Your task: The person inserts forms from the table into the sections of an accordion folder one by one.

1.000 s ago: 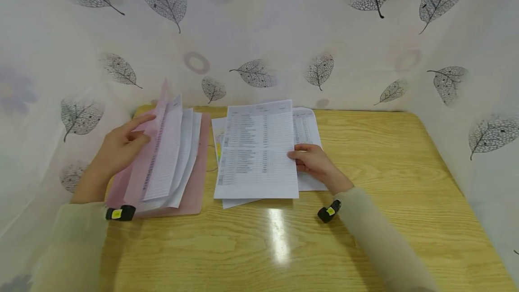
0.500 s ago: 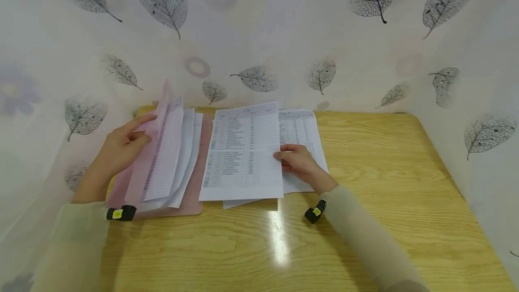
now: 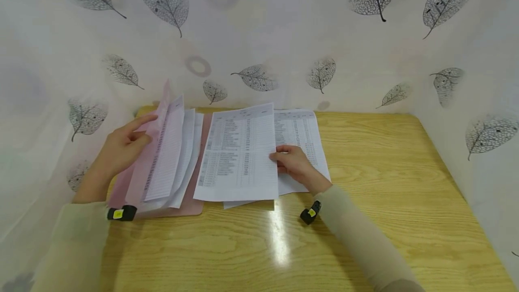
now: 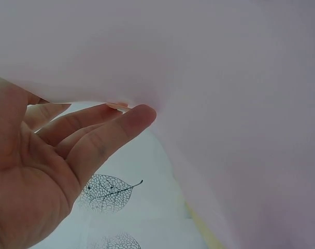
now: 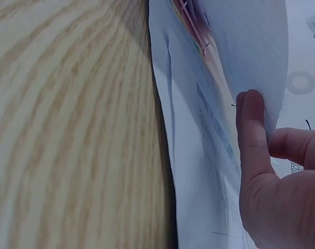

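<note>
My left hand [image 3: 121, 150] pinches the edge of a raised pink cover [image 3: 142, 170] of a pink folder [image 3: 192, 204] on the left of the table. Thumb and fingers meet at that edge in the left wrist view, where the pale pink surface fills much of the picture. Several white sheets [image 3: 166, 161] fan out inside the folder. With my right hand [image 3: 296, 163] I pinch the right edge of a printed sheet [image 3: 239, 157]; in the right wrist view the thumb presses on this sheet [image 5: 256, 52]. Its left side overlaps the folder's right edge in the head view.
Under the held sheet, more printed papers [image 3: 304, 130] lie on the wooden table [image 3: 389, 193]. A white curtain [image 3: 284, 35] with a dark leaf print hangs behind and at both sides. Each wrist wears a small black camera.
My right hand has moved left with the printed sheet, which now overlaps the folder's right side and uncovers more of the papers beneath. The left hand keeps its place on the pink cover.
</note>
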A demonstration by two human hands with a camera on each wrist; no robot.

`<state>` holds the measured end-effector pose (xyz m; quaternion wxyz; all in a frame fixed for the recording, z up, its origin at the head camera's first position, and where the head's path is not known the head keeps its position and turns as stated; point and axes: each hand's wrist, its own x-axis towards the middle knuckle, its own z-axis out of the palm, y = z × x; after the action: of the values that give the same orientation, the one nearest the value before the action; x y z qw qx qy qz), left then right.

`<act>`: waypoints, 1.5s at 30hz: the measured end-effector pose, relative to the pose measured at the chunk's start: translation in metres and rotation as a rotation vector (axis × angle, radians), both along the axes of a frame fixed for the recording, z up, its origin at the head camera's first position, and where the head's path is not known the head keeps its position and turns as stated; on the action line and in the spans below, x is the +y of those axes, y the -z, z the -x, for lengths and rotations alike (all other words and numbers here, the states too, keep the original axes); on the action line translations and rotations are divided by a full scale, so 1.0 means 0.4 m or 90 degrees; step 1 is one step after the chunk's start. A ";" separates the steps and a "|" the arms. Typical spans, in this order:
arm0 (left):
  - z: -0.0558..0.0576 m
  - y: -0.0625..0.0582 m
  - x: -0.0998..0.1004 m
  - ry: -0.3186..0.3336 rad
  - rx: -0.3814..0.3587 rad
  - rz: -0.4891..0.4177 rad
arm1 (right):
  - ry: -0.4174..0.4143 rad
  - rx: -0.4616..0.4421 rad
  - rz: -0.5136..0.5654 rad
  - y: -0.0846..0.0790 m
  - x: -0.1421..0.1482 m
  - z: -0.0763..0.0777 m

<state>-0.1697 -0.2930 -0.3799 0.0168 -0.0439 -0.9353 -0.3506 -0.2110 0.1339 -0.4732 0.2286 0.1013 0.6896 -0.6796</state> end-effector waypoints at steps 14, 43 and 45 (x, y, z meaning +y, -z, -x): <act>-0.002 0.001 -0.001 -0.002 0.010 -0.002 | 0.027 -0.008 0.002 0.014 0.023 -0.001; -0.008 -0.001 0.007 -0.001 0.016 0.000 | 0.032 0.003 0.012 0.018 0.017 0.006; -0.010 -0.001 0.007 -0.001 0.014 -0.001 | 0.026 0.002 0.009 0.019 0.010 0.004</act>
<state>-0.1655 -0.2900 -0.3794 0.0273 -0.0467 -0.9348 -0.3509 -0.2127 0.1378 -0.4807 0.2141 0.1126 0.6828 -0.6894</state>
